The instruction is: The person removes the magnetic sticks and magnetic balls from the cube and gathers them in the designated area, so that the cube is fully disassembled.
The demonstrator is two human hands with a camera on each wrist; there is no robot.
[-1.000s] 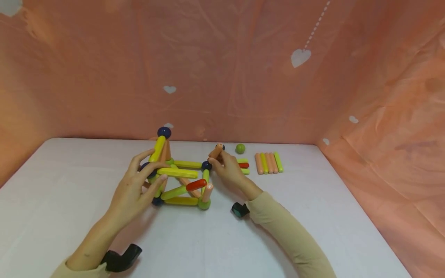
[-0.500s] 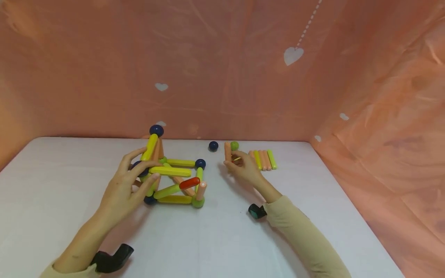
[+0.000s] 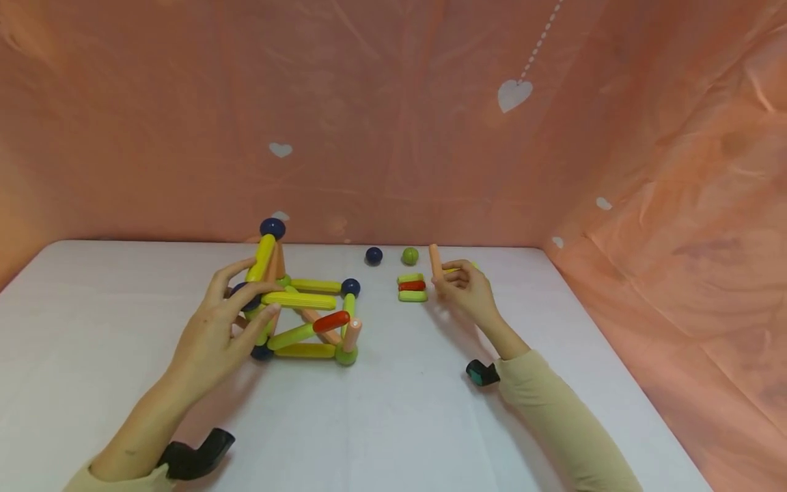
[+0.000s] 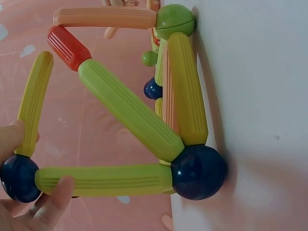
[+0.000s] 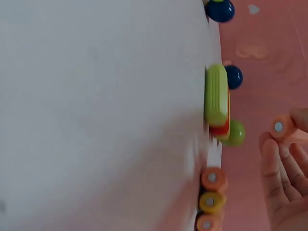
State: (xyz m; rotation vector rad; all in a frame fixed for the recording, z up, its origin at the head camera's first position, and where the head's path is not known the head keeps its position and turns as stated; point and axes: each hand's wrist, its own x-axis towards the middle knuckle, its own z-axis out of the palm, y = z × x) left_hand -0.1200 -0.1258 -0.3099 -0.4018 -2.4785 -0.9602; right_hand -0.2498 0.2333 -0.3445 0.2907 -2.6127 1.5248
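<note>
- Head: the left hand (image 3: 215,328) pinched the frame (image 3: 304,350) by an upper corner, on the table (image 3: 393,424); the right hand (image 3: 470,294) pinched a peach rod (image 3: 435,261).
- Left wrist: fingers gripped around a blue ball (image 4: 19,179); a jolt could have parted the red tip (image 4: 70,48) from its green rod (image 4: 130,110).
- Right wrist: the peach rod hung apart from the row (image 5: 211,201); if its silvery end was magnetic, straying close might have dragged the row askew.

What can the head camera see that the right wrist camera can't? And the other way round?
Only the head view: the left hand gripping the stick frame.
Only the right wrist view: the grey end of the peach stick, and three stick ends in a row.
Both: a green ball, a red stick, and the right hand holding that peach stick.
</note>
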